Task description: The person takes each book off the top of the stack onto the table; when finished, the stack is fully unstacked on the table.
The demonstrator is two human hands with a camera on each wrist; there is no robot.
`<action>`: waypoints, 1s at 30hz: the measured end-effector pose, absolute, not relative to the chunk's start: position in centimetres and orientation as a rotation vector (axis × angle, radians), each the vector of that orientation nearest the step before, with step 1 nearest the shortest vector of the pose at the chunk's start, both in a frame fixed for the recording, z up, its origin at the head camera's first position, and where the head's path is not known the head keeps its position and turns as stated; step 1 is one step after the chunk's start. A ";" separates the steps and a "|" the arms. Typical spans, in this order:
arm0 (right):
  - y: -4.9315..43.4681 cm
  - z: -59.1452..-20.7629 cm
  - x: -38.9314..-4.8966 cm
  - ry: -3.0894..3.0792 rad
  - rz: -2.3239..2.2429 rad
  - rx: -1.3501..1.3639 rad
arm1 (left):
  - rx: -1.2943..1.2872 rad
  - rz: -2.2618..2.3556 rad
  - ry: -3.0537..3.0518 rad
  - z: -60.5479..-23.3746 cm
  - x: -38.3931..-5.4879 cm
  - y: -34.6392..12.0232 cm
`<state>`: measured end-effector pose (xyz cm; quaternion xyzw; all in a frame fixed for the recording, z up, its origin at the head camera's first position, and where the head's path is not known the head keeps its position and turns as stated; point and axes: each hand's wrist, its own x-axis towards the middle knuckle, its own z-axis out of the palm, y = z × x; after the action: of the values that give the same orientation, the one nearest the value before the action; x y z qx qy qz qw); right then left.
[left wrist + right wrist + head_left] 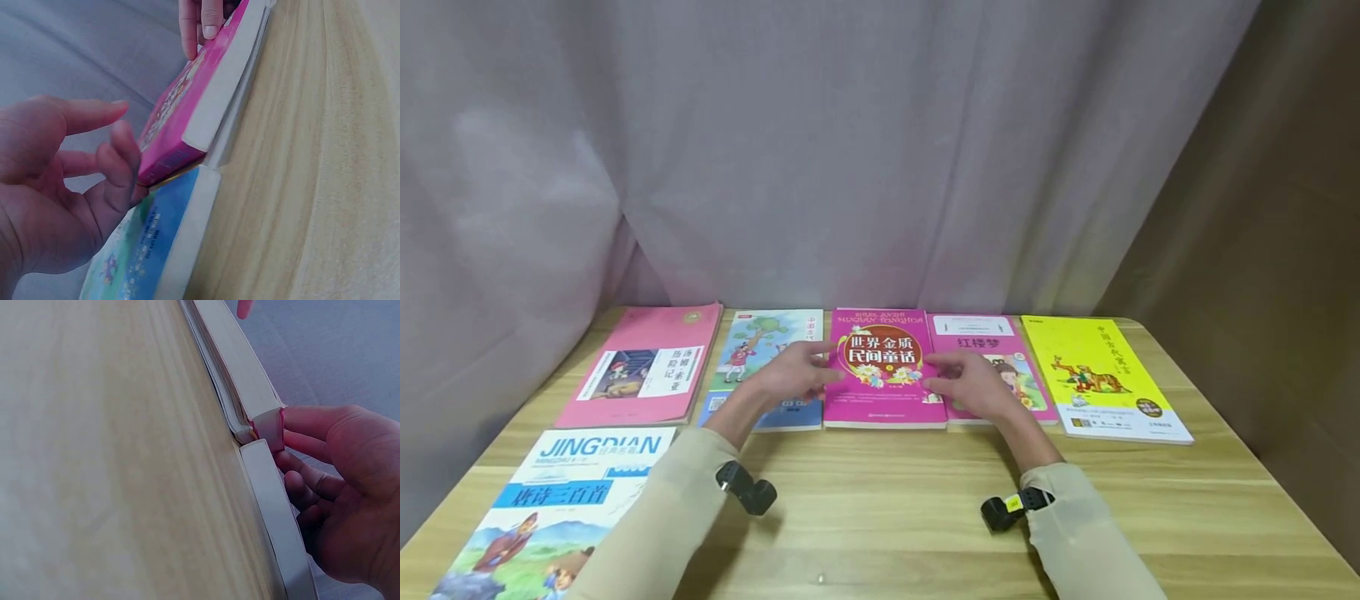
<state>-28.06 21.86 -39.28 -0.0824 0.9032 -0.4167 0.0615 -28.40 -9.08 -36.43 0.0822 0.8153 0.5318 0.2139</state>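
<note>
A magenta book point(883, 407) lies cover up at the back middle of the table, on top of another, mostly hidden book whose page edges point(215, 369) show beneath it. My left hand point(792, 373) is at its left edge, above a blue-and-white book point(797, 415) with a tree on the cover. Those fingers are loosely bent by the magenta spine, not wrapped round it. On the other side, my right hand point(973, 385) has fingertips at the right edge, over a pink book point(977, 327) with a cartoon figure. Its lower fingers are partly hidden.
A pink book point(647, 329) lies at the back left and a yellow book point(1075, 346) at the back right. Nearer, at the left, a book with a blue title band point(561, 493) is partly covered by my left sleeve. A grey curtain point(865, 150) hangs behind the wooden table point(880, 508).
</note>
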 end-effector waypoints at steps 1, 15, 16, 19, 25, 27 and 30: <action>21.8 -39.3 -28.1 2.732 -1.259 -0.250 | 0.215 1.484 2.270 -36.5 -28.4 -9.1; 22.0 -39.5 -28.4 2.703 -1.300 -0.282 | 0.140 1.531 2.279 -37.4 -29.1 -8.9; 22.0 -39.5 -28.4 2.705 -1.299 -0.288 | 0.134 1.531 2.279 -37.4 -29.0 -8.9; 22.1 -39.5 -28.5 2.700 -1.299 -0.299 | 0.108 1.533 2.273 -37.3 -28.9 -9.0; 22.1 -39.5 -28.5 2.676 -1.310 -0.299 | 0.095 1.533 2.248 -37.6 -28.9 -9.1; 22.1 -39.5 -28.4 2.681 -1.300 -0.308 | 0.115 1.522 2.264 -37.7 -28.9 -9.0; 22.1 -39.4 -28.4 2.687 -1.298 -0.307 | 0.151 1.507 2.306 -37.9 -28.8 -8.7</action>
<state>-28.39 22.07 -39.38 -0.1022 0.8934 -0.4316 0.0710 -28.83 -8.67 -37.95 0.0538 0.8207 0.5361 0.1902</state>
